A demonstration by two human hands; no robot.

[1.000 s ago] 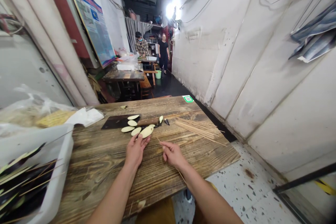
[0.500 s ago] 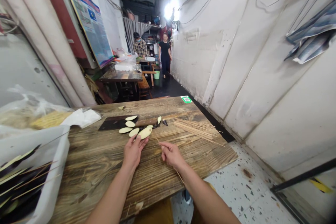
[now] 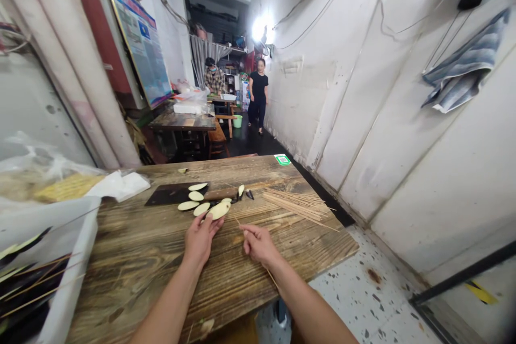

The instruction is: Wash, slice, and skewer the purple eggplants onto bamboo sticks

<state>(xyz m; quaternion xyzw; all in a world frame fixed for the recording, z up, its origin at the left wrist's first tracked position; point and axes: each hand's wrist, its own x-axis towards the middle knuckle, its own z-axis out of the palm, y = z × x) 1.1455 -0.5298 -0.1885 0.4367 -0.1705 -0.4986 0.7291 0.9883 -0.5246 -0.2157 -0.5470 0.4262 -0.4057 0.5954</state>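
My left hand (image 3: 200,239) grips an eggplant slice (image 3: 220,210), its pale cut face turned up. Just to the right, my right hand (image 3: 258,243) is closed around a thin wooden skewer (image 3: 273,279); its tip pokes out beyond my fingers towards the slice, apart from it. More eggplant slices (image 3: 188,206) lie beyond my left hand, some beside a dark cleaver (image 3: 167,194) with a wooden handle (image 3: 221,194). Dark eggplant scraps (image 3: 250,194) sit near the handle's end. A fanned pile of skewers (image 3: 296,205) rests on the table's right side.
A white bin (image 3: 83,263) with skewered eggplant stands at the left, before a plastic bag (image 3: 68,185) of yellow food. The wooden table (image 3: 153,258) ends at the right above a speckled floor. Two people are farther back, one standing (image 3: 258,91), one at a table (image 3: 214,78).
The view has shifted slightly. The person in black has come closer along the passage. Both my hands keep their grips, with the slice and skewer still apart.
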